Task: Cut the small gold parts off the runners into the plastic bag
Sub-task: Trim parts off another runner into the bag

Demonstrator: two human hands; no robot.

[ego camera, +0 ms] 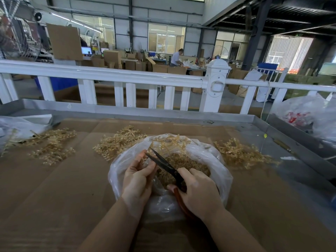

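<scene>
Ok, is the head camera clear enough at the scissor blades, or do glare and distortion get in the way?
Head view: dark scissor blades read sharp against the clear plastic bag; mild sheen on the bag only; bright windows wash out behind; the white railing bows from wide-angle distortion.

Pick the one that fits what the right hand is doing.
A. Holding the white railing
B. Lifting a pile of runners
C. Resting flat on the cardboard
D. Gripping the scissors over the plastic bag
D: the right hand grips the red handles of the scissors, their dark blades open over the plastic bag while the left hand holds a piece at the blades.
</scene>
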